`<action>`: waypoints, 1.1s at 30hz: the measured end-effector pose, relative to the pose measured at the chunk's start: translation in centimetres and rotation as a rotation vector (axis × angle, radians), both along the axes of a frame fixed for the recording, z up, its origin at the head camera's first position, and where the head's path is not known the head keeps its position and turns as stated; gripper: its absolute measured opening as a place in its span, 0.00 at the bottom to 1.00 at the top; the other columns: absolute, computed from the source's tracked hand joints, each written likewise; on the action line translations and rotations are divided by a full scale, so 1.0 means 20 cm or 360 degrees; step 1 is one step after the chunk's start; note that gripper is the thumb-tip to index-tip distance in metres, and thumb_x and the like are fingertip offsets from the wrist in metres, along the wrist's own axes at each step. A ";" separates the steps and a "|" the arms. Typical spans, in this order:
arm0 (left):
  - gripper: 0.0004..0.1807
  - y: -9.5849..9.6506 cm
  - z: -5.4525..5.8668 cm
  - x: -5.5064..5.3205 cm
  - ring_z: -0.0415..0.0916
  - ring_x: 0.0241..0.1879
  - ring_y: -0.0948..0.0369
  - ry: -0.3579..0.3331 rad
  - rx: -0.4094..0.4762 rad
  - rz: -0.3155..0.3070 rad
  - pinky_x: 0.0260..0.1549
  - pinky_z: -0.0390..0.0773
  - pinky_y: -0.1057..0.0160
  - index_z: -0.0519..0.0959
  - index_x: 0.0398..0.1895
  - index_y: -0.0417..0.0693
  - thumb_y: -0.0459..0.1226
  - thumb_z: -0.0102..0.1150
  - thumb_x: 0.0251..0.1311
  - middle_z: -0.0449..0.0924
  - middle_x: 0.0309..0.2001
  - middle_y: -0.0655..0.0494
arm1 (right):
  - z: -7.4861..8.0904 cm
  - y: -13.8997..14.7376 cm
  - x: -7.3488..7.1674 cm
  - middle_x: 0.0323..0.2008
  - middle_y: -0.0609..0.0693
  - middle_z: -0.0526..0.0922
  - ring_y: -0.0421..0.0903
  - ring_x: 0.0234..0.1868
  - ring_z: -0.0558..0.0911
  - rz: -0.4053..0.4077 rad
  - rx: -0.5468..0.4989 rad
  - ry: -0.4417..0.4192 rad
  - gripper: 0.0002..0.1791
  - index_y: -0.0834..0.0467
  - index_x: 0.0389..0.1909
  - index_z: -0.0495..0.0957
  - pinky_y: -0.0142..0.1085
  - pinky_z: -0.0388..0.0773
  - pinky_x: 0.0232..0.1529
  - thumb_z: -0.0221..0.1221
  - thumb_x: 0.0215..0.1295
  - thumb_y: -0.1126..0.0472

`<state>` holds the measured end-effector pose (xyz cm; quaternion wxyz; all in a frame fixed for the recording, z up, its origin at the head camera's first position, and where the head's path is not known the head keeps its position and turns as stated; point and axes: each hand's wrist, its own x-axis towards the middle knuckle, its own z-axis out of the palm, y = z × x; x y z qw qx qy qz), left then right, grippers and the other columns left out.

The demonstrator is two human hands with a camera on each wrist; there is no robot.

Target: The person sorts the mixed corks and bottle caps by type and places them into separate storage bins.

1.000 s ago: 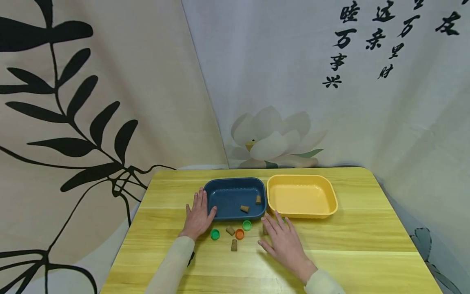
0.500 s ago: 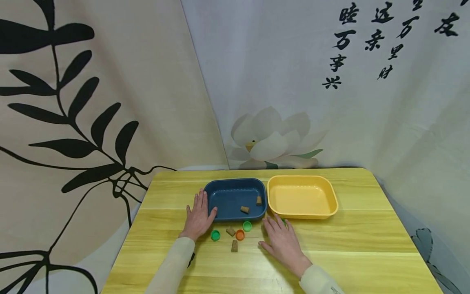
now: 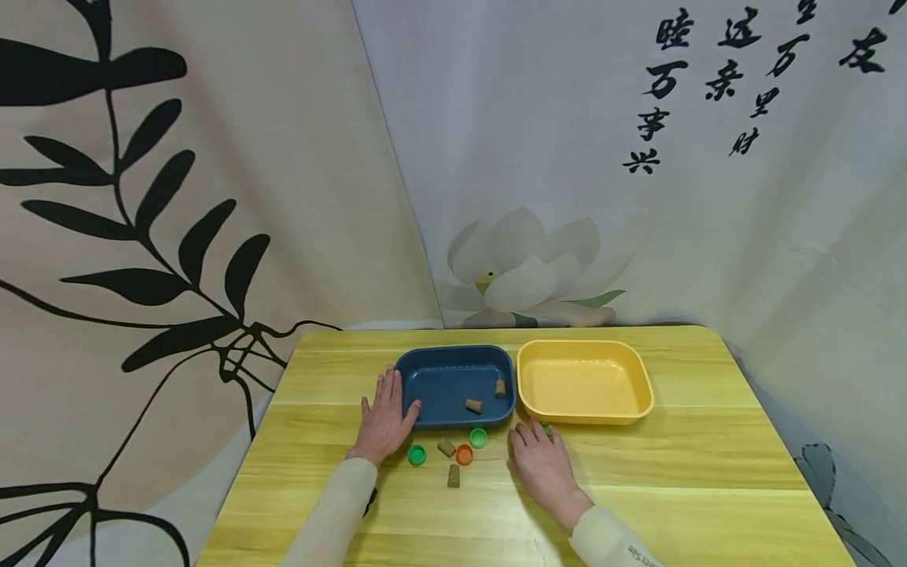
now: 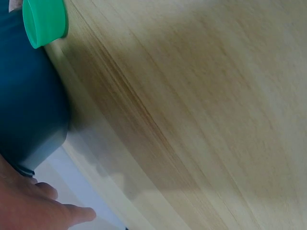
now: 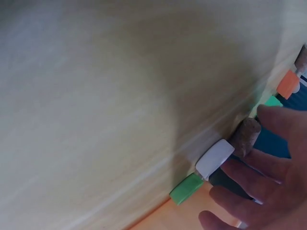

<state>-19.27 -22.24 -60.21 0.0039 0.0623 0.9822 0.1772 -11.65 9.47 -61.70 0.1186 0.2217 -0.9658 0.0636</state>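
My left hand [image 3: 383, 417] lies with straight fingers along the left side of the blue tray [image 3: 407, 366], thumb at its near corner. Two cork stoppers, one of them a cork [image 3: 473, 405] lying on its side, are inside that tray. My right hand [image 3: 544, 468] is down at the table before the gap between the trays. In the right wrist view its thumb and index finger are at either side of a cork stopper [image 5: 246, 136], which the hand hides in the head view. Beside the fingers are a white bottle cap [image 5: 215, 159] and a green cap [image 5: 186, 189].
A yellow tray [image 3: 646, 386] stands right of the blue one. In front of the blue tray lie a green cap [image 3: 416, 454], another green cap [image 3: 478, 437], an orange cap [image 3: 464, 453] and two corks, one a cork [image 3: 453, 476] nearest the front.
My right hand has drawn slightly back toward me, its thumb and fingers closing in over the cork, which now no longer shows in the head view. The left hand stays at the blue tray.
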 end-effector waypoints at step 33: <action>0.46 0.00 0.01 0.01 0.37 0.82 0.43 -0.0005 0.0032 0.0004 0.69 0.46 0.24 0.44 0.83 0.36 0.57 0.44 0.78 0.34 0.84 0.45 | 0.15 -0.01 0.01 0.67 0.56 0.78 0.62 0.72 0.71 0.0133 -0.0283 0.0299 0.22 0.55 0.53 0.83 0.62 0.71 0.65 0.74 0.61 0.50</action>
